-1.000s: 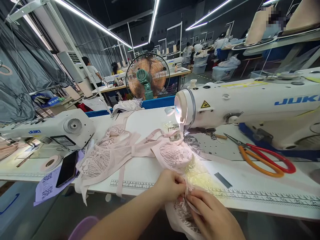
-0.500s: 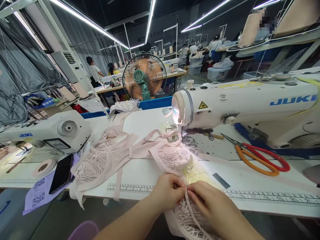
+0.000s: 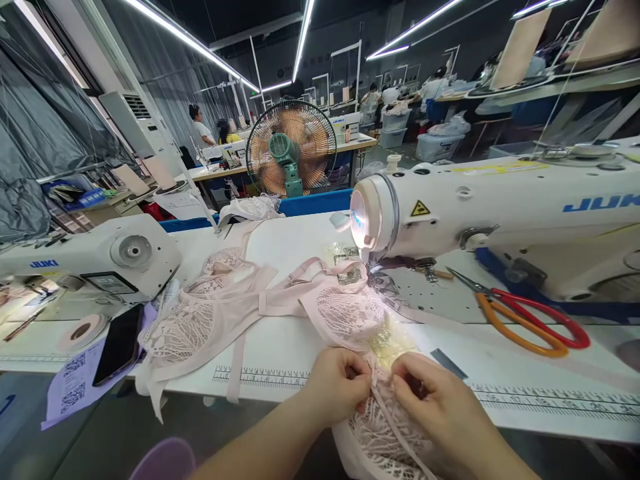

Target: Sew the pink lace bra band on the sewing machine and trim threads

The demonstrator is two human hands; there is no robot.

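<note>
A pale pink lace bra (image 3: 350, 313) lies partly under the head of the sewing machine (image 3: 370, 220), and its near lace cup hangs over the table's front edge. My left hand (image 3: 343, 383) pinches the fabric at the centre of this bra. Just to its right, my right hand (image 3: 425, 393) is closed with thumb and forefinger on the lace edge beside a narrow strip. The fingertips of both hands are a short gap apart. More pink lace bras (image 3: 185, 327) are linked to it and spread out to the left.
Scissors with orange and red handles (image 3: 530, 320) lie at the right. A ruler strip (image 3: 270, 377) runs along the front edge. On the left are a phone (image 3: 119, 345), a purple paper (image 3: 70, 387), a tape roll (image 3: 85, 331) and another sewing machine (image 3: 125, 257). A fan (image 3: 290, 150) stands behind.
My right hand has moved slightly right, away from my left, widening the gap between the fingertips. My left hand stays almost where it was. The view has shifted a little.
</note>
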